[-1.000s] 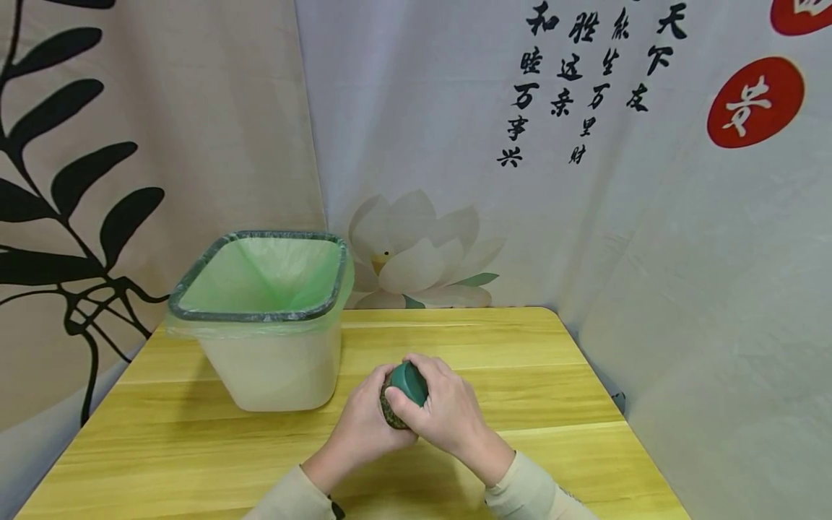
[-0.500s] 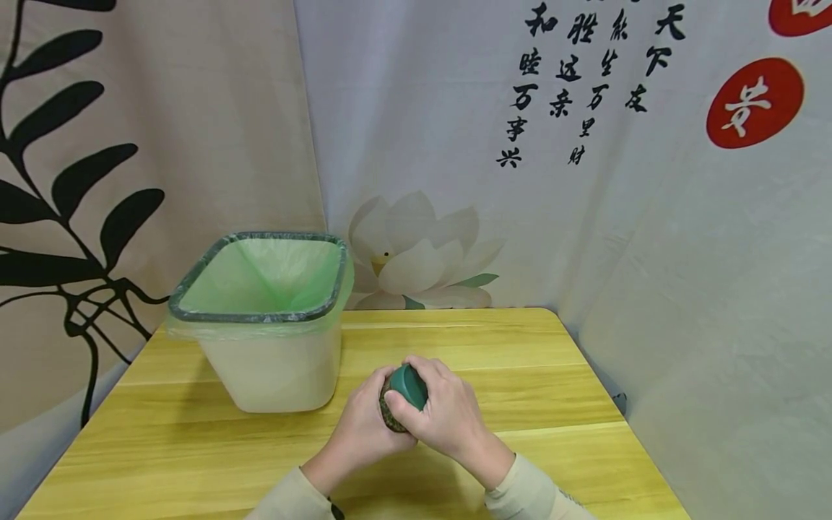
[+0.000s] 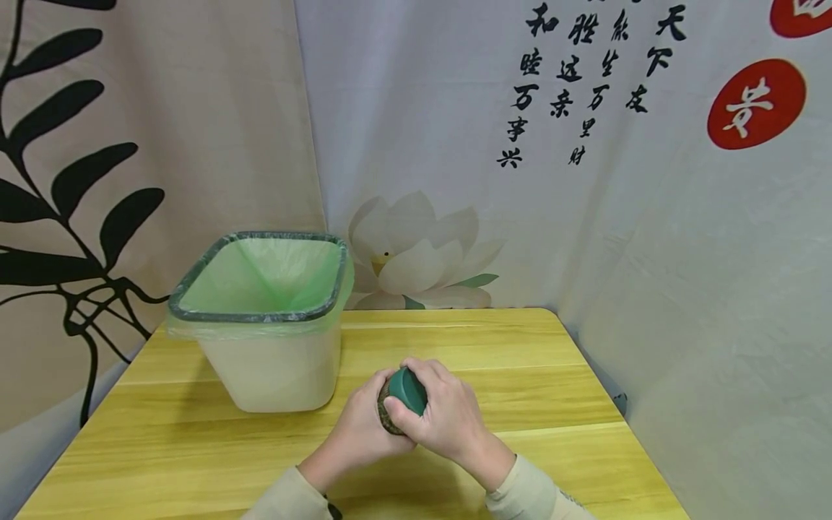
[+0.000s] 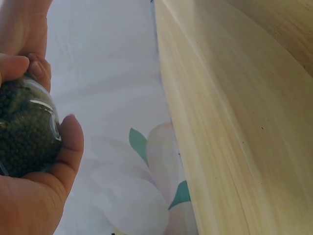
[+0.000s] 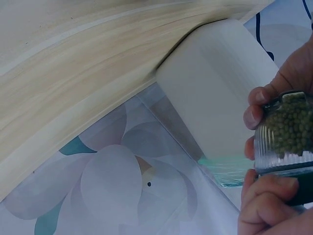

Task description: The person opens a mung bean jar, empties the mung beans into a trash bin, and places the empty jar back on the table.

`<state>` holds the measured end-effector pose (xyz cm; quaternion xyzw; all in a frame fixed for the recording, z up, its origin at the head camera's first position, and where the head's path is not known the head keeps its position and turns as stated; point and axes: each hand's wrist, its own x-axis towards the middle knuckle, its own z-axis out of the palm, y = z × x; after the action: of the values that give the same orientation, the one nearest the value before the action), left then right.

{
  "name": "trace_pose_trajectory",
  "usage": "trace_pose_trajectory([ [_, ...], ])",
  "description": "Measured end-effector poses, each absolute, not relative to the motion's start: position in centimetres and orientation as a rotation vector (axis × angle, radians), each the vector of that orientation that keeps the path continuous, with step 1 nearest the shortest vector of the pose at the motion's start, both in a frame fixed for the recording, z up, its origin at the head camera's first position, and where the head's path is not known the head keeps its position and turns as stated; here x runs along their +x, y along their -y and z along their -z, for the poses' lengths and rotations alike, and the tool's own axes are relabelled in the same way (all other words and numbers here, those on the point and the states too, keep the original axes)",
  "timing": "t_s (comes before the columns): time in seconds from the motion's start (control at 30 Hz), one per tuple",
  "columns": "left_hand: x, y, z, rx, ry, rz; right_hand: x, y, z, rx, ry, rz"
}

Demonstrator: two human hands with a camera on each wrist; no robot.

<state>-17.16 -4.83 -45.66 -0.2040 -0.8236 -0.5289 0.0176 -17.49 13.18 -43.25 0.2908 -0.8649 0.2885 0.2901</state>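
Note:
A small glass jar (image 3: 386, 415) filled with green beans lies tilted in both hands above the wooden table (image 3: 520, 375). My left hand (image 3: 360, 433) wraps round the jar's body (image 4: 24, 132); its thumb and fingers curl on the glass. My right hand (image 3: 442, 415) grips the dark green lid (image 3: 408, 390) at the jar's top. In the right wrist view the beans show through the glass (image 5: 286, 132), and the fingers (image 5: 266, 205) curl over the lid.
A white bin (image 3: 273, 368) lined with a green bag (image 3: 266, 274) stands on the table to the left of the hands, its mouth facing up. Printed cloth backdrops (image 3: 455, 144) close in the table behind and on the right.
The hands and jar stay almost where they were; the right hand has shifted slightly on the lid.

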Motion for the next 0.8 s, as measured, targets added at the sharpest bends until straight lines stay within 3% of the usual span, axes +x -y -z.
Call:
trace_pose_trajectory([
  [0.8,-17.5,4.91,46.49,-0.567,2.554,1.628,-17.04,-13.42,42.88,0.709,2.539,-0.723],
])
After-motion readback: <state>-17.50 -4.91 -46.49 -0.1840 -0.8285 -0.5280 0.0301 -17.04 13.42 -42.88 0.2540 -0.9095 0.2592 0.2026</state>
